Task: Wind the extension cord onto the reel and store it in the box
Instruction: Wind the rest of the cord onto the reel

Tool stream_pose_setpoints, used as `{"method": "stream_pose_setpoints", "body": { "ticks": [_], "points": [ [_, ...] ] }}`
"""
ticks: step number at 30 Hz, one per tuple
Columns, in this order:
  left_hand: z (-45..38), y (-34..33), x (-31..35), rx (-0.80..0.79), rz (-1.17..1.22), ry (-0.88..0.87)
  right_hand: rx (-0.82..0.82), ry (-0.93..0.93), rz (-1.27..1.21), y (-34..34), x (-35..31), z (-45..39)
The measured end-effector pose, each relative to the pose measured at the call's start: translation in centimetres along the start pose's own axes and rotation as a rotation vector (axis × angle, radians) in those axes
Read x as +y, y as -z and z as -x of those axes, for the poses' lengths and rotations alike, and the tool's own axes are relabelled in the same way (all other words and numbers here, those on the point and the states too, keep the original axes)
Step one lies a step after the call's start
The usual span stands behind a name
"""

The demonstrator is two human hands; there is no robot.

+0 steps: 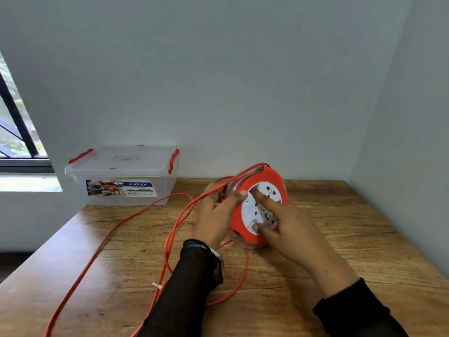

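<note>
An orange cord reel (267, 177) with a white socket face stands tilted on the wooden table (352, 239), near the back wall. My left hand (215, 212) grips its left rim, thumb on the white face, where the orange cord (116, 226) feeds in. My right hand (284, 221) presses fingers on the white socket face. Loose cord runs in long loops across the table to the front left edge. Its plug (157, 285) lies beside my left forearm. A clear plastic box (121, 176) with red latches and its lid on sits at the back left.
The table meets grey walls at the back and right. A window (14, 127) with a dark frame is at the far left beyond the table's left edge. Bare wood shows right of the reel and at the front right.
</note>
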State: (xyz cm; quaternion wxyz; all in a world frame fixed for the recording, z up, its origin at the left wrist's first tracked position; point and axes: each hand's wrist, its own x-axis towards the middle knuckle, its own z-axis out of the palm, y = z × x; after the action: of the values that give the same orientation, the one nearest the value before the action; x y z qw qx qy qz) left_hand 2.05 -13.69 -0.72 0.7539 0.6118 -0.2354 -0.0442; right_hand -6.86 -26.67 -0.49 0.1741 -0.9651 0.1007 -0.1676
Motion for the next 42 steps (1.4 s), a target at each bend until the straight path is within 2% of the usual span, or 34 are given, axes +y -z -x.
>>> {"method": "stream_pose_setpoints", "body": {
  "ticks": [2,7,13,20,24,27,32,37,39,42],
  "points": [
    [-0.1,0.0,-0.2,-0.031,0.027,0.015,0.013,-0.026,-0.058,0.0,0.1,0.0],
    [0.1,-1.0,-0.6,-0.069,0.072,0.099,0.261,-0.1,0.058,-0.5,0.4,0.0],
    [-0.1,-0.9,-0.6,-0.114,0.099,0.111,0.376,-0.145,-0.013,-0.9,0.5,0.0],
    [0.0,-1.8,-0.9,-0.129,0.074,0.016,0.532,-0.224,-0.244,-0.3,0.9,-0.1],
    [1.1,-3.6,-1.6,-0.169,0.055,0.091,0.593,-0.309,-0.572,0.2,1.3,-0.3],
    [1.4,-4.0,-2.1,-0.217,0.038,0.117,0.571,-0.336,-0.671,0.2,1.5,-0.4],
    [0.8,-2.9,-1.6,-0.117,0.0,0.081,0.505,-0.325,-0.536,0.1,1.1,-0.3],
    [0.8,-2.7,-0.8,-0.037,0.055,0.025,0.524,-0.266,-0.373,0.1,0.5,-0.1],
    [1.2,-3.1,-1.0,-0.036,0.062,0.037,0.564,-0.316,-0.497,0.1,0.4,0.0],
    [1.6,-4.0,-1.4,-0.084,0.038,0.036,0.557,-0.455,-1.029,0.7,0.0,-0.3]
  ]
}}
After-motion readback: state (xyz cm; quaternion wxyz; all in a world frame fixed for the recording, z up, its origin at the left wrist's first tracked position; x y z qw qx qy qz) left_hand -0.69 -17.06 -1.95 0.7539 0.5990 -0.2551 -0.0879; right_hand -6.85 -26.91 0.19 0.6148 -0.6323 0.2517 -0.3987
